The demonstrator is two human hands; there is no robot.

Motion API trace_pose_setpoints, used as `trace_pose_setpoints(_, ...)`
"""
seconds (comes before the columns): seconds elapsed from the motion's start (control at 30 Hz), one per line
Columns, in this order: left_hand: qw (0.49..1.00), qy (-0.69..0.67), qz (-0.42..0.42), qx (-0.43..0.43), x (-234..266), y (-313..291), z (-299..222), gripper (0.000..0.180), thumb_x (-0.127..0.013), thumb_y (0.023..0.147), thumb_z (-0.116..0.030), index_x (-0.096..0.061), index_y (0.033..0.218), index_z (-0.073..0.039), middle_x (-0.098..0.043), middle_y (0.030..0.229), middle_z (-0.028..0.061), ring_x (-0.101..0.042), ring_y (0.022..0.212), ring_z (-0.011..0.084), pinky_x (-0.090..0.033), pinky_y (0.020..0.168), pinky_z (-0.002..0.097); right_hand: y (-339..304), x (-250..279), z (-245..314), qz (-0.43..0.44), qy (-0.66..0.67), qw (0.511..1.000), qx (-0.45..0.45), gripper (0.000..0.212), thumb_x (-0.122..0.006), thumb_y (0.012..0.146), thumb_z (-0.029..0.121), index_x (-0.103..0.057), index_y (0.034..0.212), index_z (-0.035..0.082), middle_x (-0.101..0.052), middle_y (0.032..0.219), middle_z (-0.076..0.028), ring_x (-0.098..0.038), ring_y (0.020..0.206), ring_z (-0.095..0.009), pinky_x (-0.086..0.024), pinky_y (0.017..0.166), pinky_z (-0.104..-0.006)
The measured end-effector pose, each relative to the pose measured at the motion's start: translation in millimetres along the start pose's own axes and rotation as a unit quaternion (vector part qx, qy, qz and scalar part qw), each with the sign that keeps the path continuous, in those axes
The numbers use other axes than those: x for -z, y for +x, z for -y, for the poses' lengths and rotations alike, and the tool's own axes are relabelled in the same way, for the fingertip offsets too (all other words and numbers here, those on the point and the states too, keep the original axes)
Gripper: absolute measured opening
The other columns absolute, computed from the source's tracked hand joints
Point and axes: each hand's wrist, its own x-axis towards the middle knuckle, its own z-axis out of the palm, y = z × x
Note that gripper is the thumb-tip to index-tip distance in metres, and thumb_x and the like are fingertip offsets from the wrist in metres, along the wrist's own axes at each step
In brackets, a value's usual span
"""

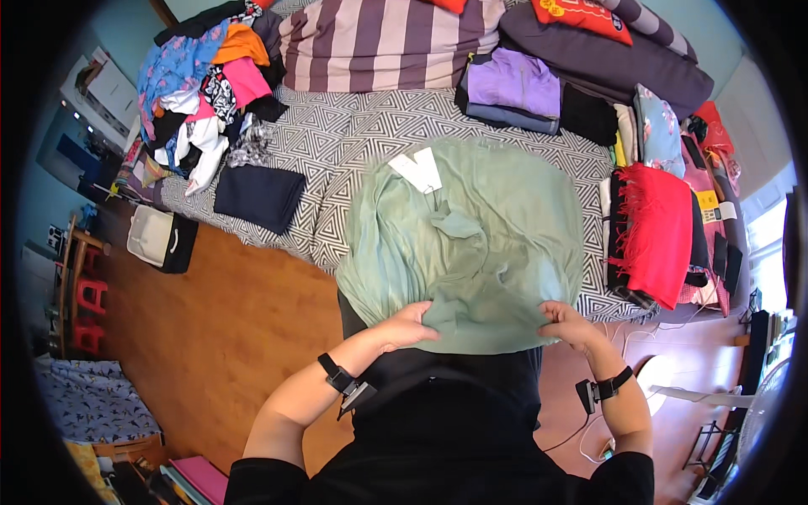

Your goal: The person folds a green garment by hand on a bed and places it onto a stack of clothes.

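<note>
A pale green garment (522, 210) of thin, shiny cloth lies spread over the bed's near edge, its exact kind unclear. White paper tags (415, 171) hang from it by a string near a gathered piece of the same cloth. My left hand (406, 326) grips the garment's near edge at its left corner, thumb over the cloth. At the right corner of that edge, my right hand (570, 325) pinches the fabric between thumb and fingers. Between both hands the near edge is drawn out close to my body. The cloth hides some of the fingertips.
Patterned bedding (337, 139) covers the bed. A loose clothes heap (215, 93) and folded navy cloth (259, 199) lie left. Folded purple clothing (515, 82) is at the back; a red fringed scarf (656, 231) tops a right-hand stack. A white-and-black bin (160, 238) stands on the floor.
</note>
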Motion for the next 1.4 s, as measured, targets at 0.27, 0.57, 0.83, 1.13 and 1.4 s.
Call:
trace_pose_setpoints(0.27, 0.998, -0.005, -0.067, 0.019, 5.7, 14.9, 22.1, 0.027, -0.058, 0.101, -0.023, -0.064, 0.112, 0.001, -0.068, 0.097, 0.0025, -0.06, 0.081, 0.0102, -0.05, 0.074, 0.0264, 16.2, -61.9, 66.7, -0.097, -0.403, 0.905, 0.096, 0.04, -0.068, 0.088, 0.042, -0.068, 0.102, 0.005, -0.071, 0.09, -0.015, -0.069, 0.084, -0.029, -0.052, 0.071, -0.0392)
trace_pose_setpoints(0.57, 0.899, -0.139, -0.297, -0.292, 17.7, -34.7, -72.6, 0.03, -0.046, 0.107, -0.022, -0.058, 0.126, -0.003, -0.067, 0.115, 0.0057, -0.061, 0.104, 0.0125, -0.049, 0.091, 0.0288, 3.8, -8.1, 115.5, -0.303, 0.043, 0.9, 0.309, 0.022, -0.061, 0.096, 0.015, -0.067, 0.113, 0.003, -0.071, 0.099, -0.007, -0.064, 0.088, -0.016, -0.051, 0.077, -0.0314)
trace_pose_setpoints(0.83, 0.984, 0.047, -0.141, -0.102, -23.4, -52.1, 15.9, 0.021, -0.051, 0.104, -0.017, -0.058, 0.114, 0.0, -0.063, 0.101, 0.0019, -0.052, 0.09, 0.0104, -0.045, 0.083, 0.0268, -90.9, -10.3, 2.5, -0.304, 0.074, 0.939, 0.142, 0.013, -0.059, 0.095, 0.009, -0.067, 0.1, 0.001, -0.063, 0.085, 0.002, -0.055, 0.077, -0.006, -0.045, 0.07, -0.0235)
trace_pose_setpoints(1.13, 0.943, 0.328, -0.048, -0.021, -22.6, -58.1, 20.7, 0.015, -0.058, 0.097, -0.014, -0.058, 0.103, 0.0, -0.057, 0.072, 0.0144, -0.049, 0.064, 0.0179, -0.045, 0.063, 0.0359, -63.5, -18.6, -55.7, -0.26, 0.008, 0.96, 0.099, 0.032, -0.07, 0.079, 0.0, -0.063, 0.11, 0.0, -0.065, 0.102, -0.007, -0.061, 0.092, -0.011, -0.048, 0.074, -0.0259)
trace_pose_setpoints(1.4, 0.916, 0.39, 0.026, 0.096, -38.2, -48.5, -16.9, 0.066, -0.056, 0.091, -0.01, -0.029, 0.15, -0.003, -0.061, 0.116, 0.0271, -0.061, 0.108, 0.0394, -0.048, 0.093, 0.0398, 30.2, -39.9, 44.7, -0.385, -0.476, 0.714, 0.34, 0.042, -0.077, 0.082, 0.027, -0.063, 0.111, 0.001, -0.063, 0.098, -0.019, -0.063, 0.09, -0.039, -0.052, 0.078, -0.0459)
